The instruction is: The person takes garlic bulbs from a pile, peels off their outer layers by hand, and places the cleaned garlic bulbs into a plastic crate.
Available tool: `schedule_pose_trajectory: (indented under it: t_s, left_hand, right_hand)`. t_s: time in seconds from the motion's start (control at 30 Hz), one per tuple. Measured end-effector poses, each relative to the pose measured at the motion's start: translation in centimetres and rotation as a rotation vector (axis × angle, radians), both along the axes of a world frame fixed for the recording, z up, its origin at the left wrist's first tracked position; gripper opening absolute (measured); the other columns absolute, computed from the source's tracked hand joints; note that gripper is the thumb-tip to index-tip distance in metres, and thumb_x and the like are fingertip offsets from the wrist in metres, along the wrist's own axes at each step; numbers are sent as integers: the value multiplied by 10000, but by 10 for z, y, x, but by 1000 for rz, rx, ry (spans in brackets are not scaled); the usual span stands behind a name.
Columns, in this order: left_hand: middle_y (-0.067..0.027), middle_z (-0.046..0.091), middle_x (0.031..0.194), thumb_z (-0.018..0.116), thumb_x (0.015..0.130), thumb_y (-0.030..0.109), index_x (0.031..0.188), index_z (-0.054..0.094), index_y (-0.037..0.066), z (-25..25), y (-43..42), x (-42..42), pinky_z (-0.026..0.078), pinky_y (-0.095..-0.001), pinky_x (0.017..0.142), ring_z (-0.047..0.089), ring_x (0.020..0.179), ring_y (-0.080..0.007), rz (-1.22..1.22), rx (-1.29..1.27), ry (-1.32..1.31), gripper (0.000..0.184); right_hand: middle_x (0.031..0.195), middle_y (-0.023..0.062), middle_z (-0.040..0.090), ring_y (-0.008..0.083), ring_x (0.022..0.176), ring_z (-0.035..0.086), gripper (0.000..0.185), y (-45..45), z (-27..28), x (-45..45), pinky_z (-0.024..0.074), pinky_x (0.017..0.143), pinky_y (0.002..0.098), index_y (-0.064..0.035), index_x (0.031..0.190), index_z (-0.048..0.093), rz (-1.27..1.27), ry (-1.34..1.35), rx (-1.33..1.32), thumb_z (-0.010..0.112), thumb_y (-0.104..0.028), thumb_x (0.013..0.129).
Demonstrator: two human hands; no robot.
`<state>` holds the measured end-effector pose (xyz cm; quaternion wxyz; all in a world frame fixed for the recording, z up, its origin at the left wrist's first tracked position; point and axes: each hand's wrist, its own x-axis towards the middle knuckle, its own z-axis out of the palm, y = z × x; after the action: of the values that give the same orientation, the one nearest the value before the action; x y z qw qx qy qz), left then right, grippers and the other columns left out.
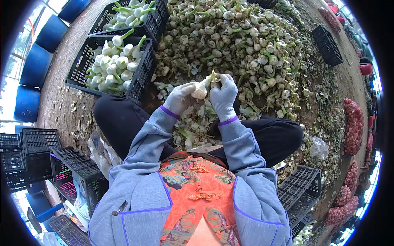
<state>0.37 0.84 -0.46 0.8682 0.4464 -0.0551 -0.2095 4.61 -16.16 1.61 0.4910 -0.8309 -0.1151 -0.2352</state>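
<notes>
Pale-grey gloves (182,96) were worn on both hands, and right between them, above the crossed legs, a garlic bulb (200,92) was held! Its round base was gripped in the fingers of the left hand (180,99), while its stem (213,76), angled up to the right, was pinched by the thumb and fingers of the right hand (223,95). Close together the two hands were kept, with only the bulb set between. Below them, the ground was littered with leafy peelings (188,135). And what a backdrop: just beyond, a great heap of soil-stained garlic (234,45) was spread! Over on the left, a black plastic crate (143,80) was filled with whiter bulbs (113,67), stems attached, and behind it a second crate (159,22) was similarly stocked. Farther left, blue barrels (35,65) were lined up; at the far right, red mesh sacks (353,127) were laid along the floor.
</notes>
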Motion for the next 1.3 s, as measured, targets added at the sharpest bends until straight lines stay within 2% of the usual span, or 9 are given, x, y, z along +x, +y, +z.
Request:
schedule_pose_trajectory:
  t_s: [0.13,0.33,0.7,0.8,0.93,0.97,1.13,1.2,1.3]
  left_hand:
    - [-162,560,1162,535,926,187,1338,381,10,7,-18,-5,547,-360,804,629,949,-237,142,-175,109,474]
    - [-64,596,1085,754,774,47,1245,469,30,6,-24,-7,523,-257,804,596,963,-125,531,308,-126,550]
    - [-63,633,913,674,829,190,1190,545,-21,21,-4,-16,497,-225,635,616,755,-116,132,160,-15,438]
    - [-118,637,951,653,834,176,1284,470,-9,24,7,-22,532,-259,639,654,799,-168,0,49,43,520]
    - [-159,556,1198,680,836,162,1313,373,32,16,-9,-15,567,-313,719,663,875,-230,271,-11,-113,582]
    - [-146,554,1207,690,814,103,1331,350,34,7,-3,-11,563,-334,757,646,946,-245,263,0,-83,622]
    - [-103,535,1255,718,780,37,1357,358,45,8,1,-13,512,-324,890,591,1076,-204,292,135,-178,680]
    - [-89,526,1266,753,758,39,1365,370,39,9,-6,-14,469,-301,944,554,1116,-159,288,152,-208,718]
    - [-83,538,1238,785,751,75,1316,402,23,9,-12,-12,461,-314,957,563,1101,-168,425,162,-253,684]
  right_hand:
    - [813,126,621,292,767,629,114,1,11,-3,499,704,357,-14,843,653,178,102,34,631,-14,731]
    - [788,136,610,289,739,624,92,5,12,-10,495,662,348,-6,820,650,178,45,86,643,-16,728]
    - [781,121,614,276,711,609,69,-4,-3,9,486,656,359,-8,824,645,-73,-105,45,645,-29,758]
    - [807,174,656,297,752,632,205,-56,-11,51,489,690,370,30,834,653,-408,254,251,600,-167,849]
    - [968,227,652,376,915,631,265,-67,-23,52,490,813,417,9,984,640,82,390,-348,629,-148,771]
    - [941,179,671,228,822,636,351,-58,-24,44,486,747,324,20,1086,612,138,345,-411,680,-116,769]
    - [1150,89,608,142,1020,587,352,-10,36,-6,461,876,250,70,1188,562,773,595,531,598,17,842]
    - [1071,67,630,125,941,596,263,-4,28,-7,474,826,246,58,1101,617,545,334,109,617,15,842]
    - [885,56,663,95,759,590,135,-3,26,-9,468,669,239,32,964,669,521,475,210,627,-12,843]
